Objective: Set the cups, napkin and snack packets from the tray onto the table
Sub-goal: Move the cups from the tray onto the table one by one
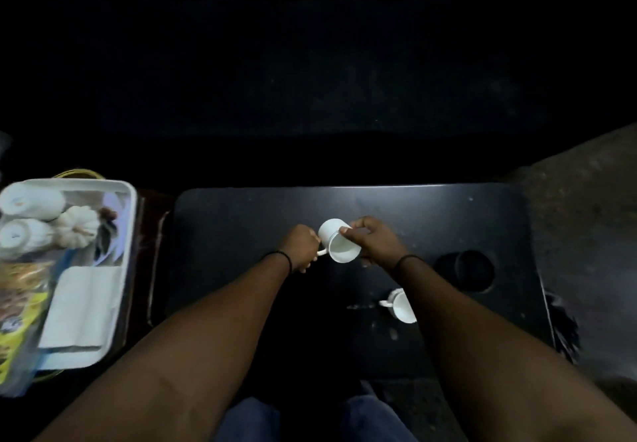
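Over the middle of the dark table [241, 221] I hold a white cup [336, 241], tilted with its mouth toward me. My left hand [301, 246] pinches its handle and my right hand [374, 240] grips its rim and side. A second white cup [401, 305] stands on the table, partly hidden under my right forearm. On the left, the white tray [129, 221] holds a folded white napkin [81, 303], yellow snack packets [19, 317] and white rolled items [31, 202].
A round cup-holder recess [465, 271] is sunk into the table at the right. A small white pumpkin-shaped object [77, 226] lies in the tray. Grey floor [586, 200] lies to the right. Everything beyond the table's far edge is dark.
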